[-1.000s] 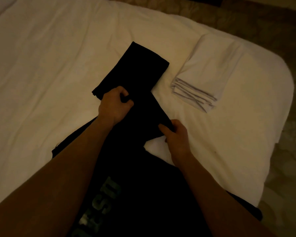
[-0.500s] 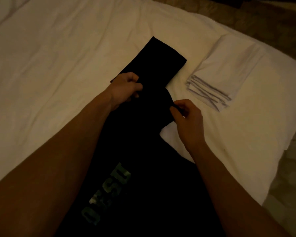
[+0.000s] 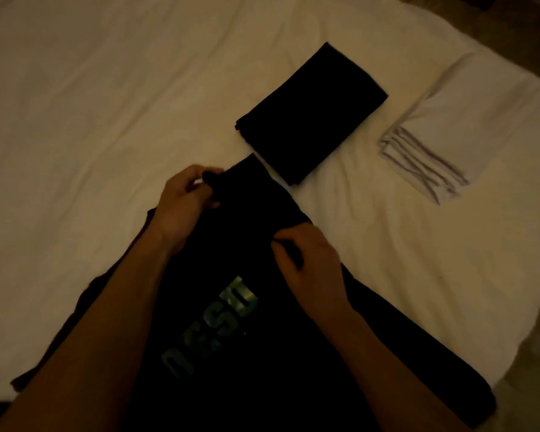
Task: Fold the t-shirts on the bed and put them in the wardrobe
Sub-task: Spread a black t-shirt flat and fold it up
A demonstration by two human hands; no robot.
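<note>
A black t-shirt with pale green lettering lies spread across the near part of the white bed. My left hand pinches its far left corner. My right hand pinches the cloth on the shirt's right side. A folded black t-shirt lies flat just beyond the spread shirt, apart from both hands. To its right rests a stack of folded white t-shirts.
The bed's corner and right edge drop off to a patterned carpet at the far right. The room is dim. Open white sheet stretches to the left and far side.
Both hands have pulled the lettered shirt's far end back toward me, off the folded black shirt, which now lies separate. The view has shifted, placing the folded shirts further right.
</note>
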